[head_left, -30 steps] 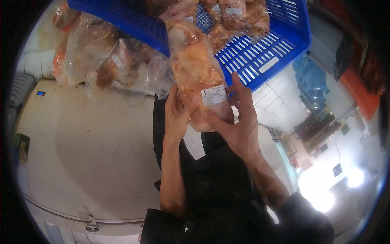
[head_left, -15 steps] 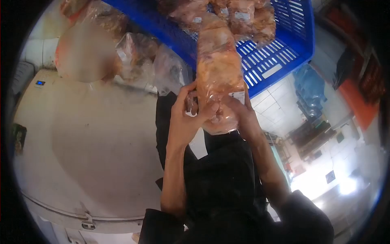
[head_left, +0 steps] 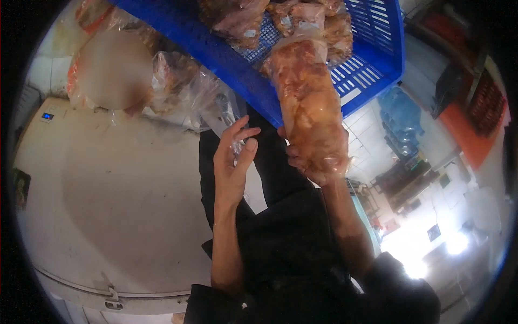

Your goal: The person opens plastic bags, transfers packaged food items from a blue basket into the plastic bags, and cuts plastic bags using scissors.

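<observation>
A long clear plastic bag of meat point(head_left: 308, 102), reddish and yellowish, rests in my right hand point(head_left: 305, 162), whose fingers wrap around its lower end from beneath. Its far end lies over the near side of a blue plastic crate point(head_left: 372, 102). Inside the crate are several labelled bags of meat point(head_left: 302, 19). My left hand point(head_left: 233, 162) holds nothing; its fingers are apart, to the left of the bag. Close beyond its fingertips is a loose clear plastic bag point(head_left: 213, 105).
At left is a white chest freezer lid point(head_left: 135, 205) with a small blue display point(head_left: 47, 116) and a latch point(head_left: 112, 297). More bagged meat point(head_left: 175, 75) is piled on its far edge. Blue plastic point(head_left: 402, 116) and an orange-red surface point(head_left: 469, 135) lie to the right.
My left hand has let go of the bag and moved left. The bag has turned over in my right hand, its label now out of sight, and has shifted slightly right.
</observation>
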`<act>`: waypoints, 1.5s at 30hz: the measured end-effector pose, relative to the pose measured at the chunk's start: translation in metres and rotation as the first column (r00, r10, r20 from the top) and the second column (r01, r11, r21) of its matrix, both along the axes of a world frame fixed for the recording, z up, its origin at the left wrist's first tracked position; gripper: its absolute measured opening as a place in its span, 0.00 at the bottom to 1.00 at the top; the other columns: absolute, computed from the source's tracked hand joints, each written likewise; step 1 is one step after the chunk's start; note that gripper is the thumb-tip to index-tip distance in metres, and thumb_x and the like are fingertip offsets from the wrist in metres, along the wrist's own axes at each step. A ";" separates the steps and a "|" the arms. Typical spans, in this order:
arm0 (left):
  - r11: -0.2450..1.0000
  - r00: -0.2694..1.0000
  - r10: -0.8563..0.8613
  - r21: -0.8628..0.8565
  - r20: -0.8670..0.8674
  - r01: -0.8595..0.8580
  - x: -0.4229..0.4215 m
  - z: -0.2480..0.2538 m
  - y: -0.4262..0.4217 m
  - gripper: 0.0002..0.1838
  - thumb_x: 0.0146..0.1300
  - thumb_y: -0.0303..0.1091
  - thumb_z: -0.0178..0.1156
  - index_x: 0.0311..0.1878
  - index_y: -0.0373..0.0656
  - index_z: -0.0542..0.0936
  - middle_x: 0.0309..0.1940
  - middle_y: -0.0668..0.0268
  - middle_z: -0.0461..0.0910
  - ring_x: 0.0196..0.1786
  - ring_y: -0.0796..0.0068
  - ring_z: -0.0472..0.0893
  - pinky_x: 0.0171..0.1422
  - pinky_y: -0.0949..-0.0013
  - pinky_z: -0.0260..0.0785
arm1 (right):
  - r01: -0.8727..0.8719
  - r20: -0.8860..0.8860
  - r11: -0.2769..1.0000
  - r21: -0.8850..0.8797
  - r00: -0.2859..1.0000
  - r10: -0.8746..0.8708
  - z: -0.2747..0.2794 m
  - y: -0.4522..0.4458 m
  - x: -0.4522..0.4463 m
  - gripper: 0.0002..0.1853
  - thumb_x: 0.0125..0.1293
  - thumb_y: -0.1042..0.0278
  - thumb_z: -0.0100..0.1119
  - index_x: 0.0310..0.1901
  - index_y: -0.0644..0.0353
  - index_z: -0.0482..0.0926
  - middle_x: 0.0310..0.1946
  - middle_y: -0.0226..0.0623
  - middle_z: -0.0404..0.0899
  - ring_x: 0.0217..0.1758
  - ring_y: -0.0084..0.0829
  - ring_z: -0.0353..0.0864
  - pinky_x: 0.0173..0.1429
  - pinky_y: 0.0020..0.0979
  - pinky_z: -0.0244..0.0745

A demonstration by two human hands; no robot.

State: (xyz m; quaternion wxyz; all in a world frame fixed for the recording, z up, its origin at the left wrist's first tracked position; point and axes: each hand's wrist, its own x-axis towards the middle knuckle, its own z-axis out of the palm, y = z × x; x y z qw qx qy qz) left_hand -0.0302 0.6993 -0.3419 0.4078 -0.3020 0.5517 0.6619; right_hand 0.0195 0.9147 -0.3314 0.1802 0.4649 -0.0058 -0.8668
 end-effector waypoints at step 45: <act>0.994 0.996 0.086 0.068 0.035 -0.088 -0.014 0.000 0.040 0.36 0.54 0.34 0.72 0.65 0.31 0.72 0.54 0.56 0.80 0.57 0.68 0.78 0.65 0.65 0.66 | -0.527 0.407 -0.059 0.848 0.574 0.711 0.048 -0.032 -0.064 0.51 0.48 0.75 0.75 0.73 0.58 0.54 0.64 0.52 0.67 0.67 0.47 0.73 0.66 0.44 0.75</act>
